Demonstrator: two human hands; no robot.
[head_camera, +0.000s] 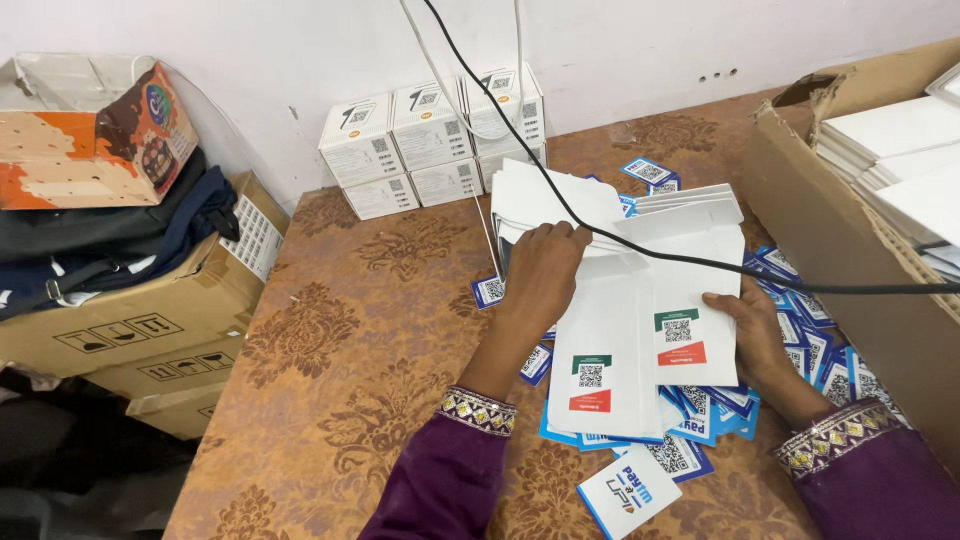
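Observation:
My left hand (545, 272) rests on top of a pile of white envelopes (545, 200), fingers curled over the upper edge of the top one. My right hand (752, 325) holds the right edge of a white envelope (690, 300) with a square code and a green and red label. A second matching envelope (605, 375) lies overlapped beside it. Under them lie several blue-and-white code cards (690, 455) spread over the patterned brown tablecloth (370, 350).
Several small white boxes (430, 140) are stacked against the wall. A large open cardboard box (850, 240) with white stacks stands at the right. A black cable (760, 275) crosses over the envelopes. Cardboard boxes (130, 320) with dark clothing sit at the left.

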